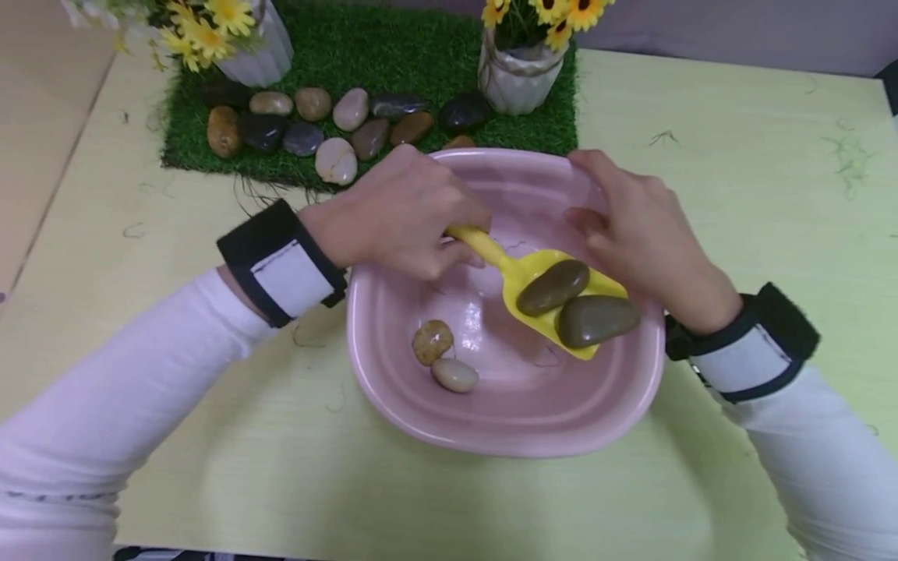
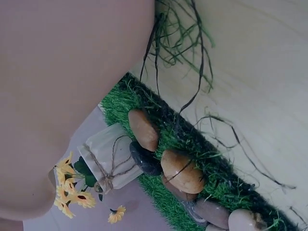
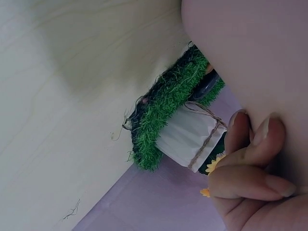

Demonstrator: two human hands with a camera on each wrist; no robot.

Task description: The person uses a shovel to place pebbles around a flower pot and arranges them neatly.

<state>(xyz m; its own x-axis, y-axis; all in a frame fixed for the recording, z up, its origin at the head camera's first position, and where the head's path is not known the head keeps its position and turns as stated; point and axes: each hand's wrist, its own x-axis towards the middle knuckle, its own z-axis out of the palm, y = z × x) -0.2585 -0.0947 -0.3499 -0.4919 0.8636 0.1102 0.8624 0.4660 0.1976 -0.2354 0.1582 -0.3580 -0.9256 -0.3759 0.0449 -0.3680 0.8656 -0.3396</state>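
Note:
My left hand [image 1: 414,210] grips the handle of a yellow scoop [image 1: 515,273], held tilted within the pink basin [image 1: 505,440]. Two smooth stones lie on its blade: a brown stone [image 1: 554,287] and a larger olive-grey stone [image 1: 599,320]. On the basin's floor, to the left, a speckled tan stone [image 1: 432,342] touches a pale stone [image 1: 454,375]. My right hand [image 1: 645,226] holds the basin's right rim, thumb inside. Curled fingers [image 3: 245,183] of that hand show against the basin's outer wall in the right wrist view. The scoop is out of both wrist views.
Behind the basin lies an artificial grass mat [image 1: 393,47] with several smooth stones [image 1: 337,160] along its front. A white pot [image 1: 259,47] with yellow flowers stands back left, another pot [image 1: 522,74] back right. Loose grass strands are scattered on the pale table [image 1: 737,171].

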